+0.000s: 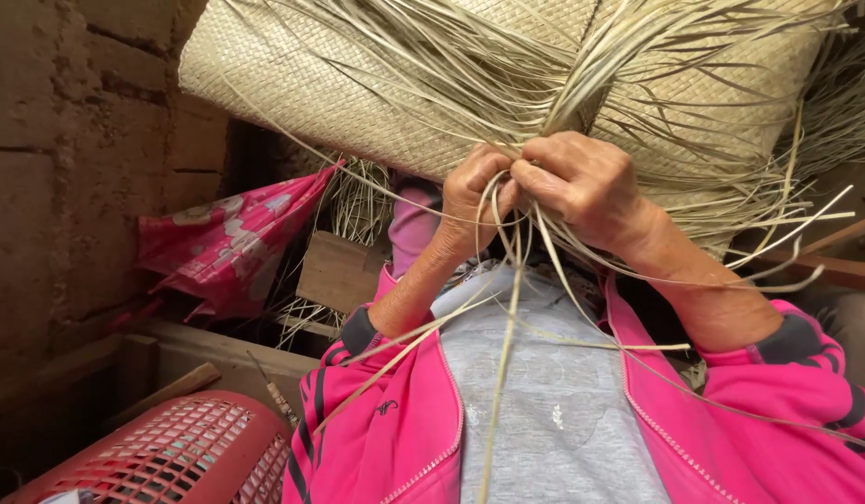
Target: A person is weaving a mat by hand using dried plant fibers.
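Below the woven mat (376,84), the left hand (472,201) and right hand (582,182) meet, both closed on pale straw strands (507,308) (long axes fanning up to the mat and hanging down); the right grips the gathered bundle higher.

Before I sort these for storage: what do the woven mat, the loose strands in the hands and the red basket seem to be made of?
Woven mat: apparently dried plant strips, pale tan and matte, in a fine plaited grid.
Loose strands: seemingly the same dried fibre, thin, flat and stiff; the left hand and right hand pinch them.
Red basket: likely moulded plastic, slightly glossy, with a regular lattice of holes.
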